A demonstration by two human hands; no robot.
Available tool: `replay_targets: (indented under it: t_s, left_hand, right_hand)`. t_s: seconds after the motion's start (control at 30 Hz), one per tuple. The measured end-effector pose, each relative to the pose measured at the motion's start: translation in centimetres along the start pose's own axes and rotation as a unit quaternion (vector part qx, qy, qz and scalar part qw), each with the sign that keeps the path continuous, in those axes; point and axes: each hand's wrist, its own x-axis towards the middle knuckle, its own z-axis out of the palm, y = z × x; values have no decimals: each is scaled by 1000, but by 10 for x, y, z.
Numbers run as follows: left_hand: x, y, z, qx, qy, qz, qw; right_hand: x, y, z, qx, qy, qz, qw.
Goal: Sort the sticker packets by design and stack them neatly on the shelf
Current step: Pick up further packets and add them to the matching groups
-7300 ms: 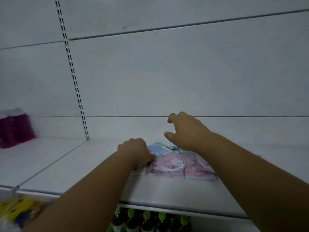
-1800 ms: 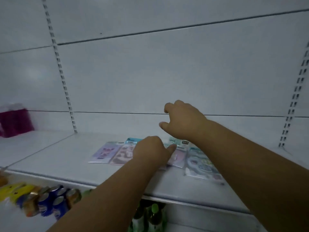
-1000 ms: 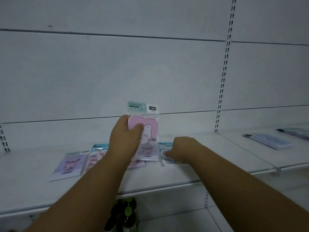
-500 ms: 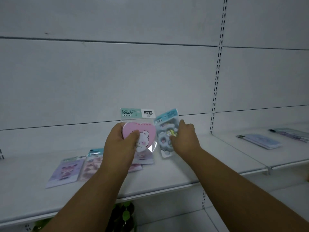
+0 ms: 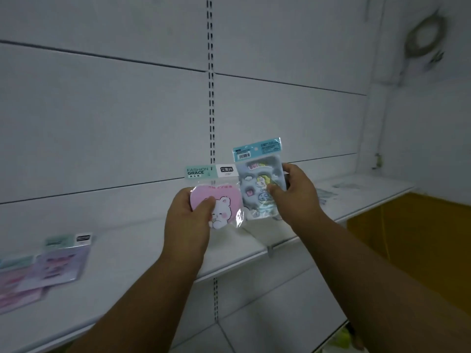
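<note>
My left hand (image 5: 187, 217) holds up a pink heart packet (image 5: 224, 202) with a white bear and a green "FASHION GRACE" header. Beside it my right hand (image 5: 293, 192) grips a blue unicorn packet (image 5: 257, 174) with a barcode on its header. Both packets are upright in the air above the white shelf (image 5: 127, 271), almost touching. On the shelf at far left lie a lilac packet (image 5: 61, 261) and pink packets (image 5: 17, 289), overlapping. Faint blue packets (image 5: 328, 192) lie on the shelf section to the right.
A slotted upright (image 5: 210, 98) splits the white back panel behind my hands. The right shelf section ends by a wall, with a yellow surface (image 5: 407, 238) below it. A lower shelf (image 5: 267, 327) shows beneath.
The view has swung right, so the laid-out packets now sit at far left. My right hand has raised the blue unicorn packet higher, next to the pink heart packet.
</note>
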Motion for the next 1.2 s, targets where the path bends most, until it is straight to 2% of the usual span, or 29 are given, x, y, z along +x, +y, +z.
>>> replay_targets:
  t_s: [0.3,0.47,0.77,0.9,1.0,1.1,1.2]
  left_hand:
    - [3,-5,199,-46,-22,-9,999]
    - [30,-29,259,-32,-18,-16,999]
    - [96,-66,329,-24,22,-20,999]
    - [103,-76,353,-16,44,-30,998]
    - [104,-83,370,-15,86,-29,996]
    - [102,-88,387,-2,127,-29,991]
    - [98,-92,403,6,168,-39,985]
  right_hand:
    - [103,87,-134,-33,9,11,999]
    - [166,132,-162,-27,2,54,998]
    - [267,211,-166,-69,-45,136,987]
    - [293,236,-163,-93,-96,134,982]
    - [312,252,-154,-155,-170,98,968]
    - [327,264,-146,-245,-259,40,933]
    - [333,270,-145,-307,-311,-19,899]
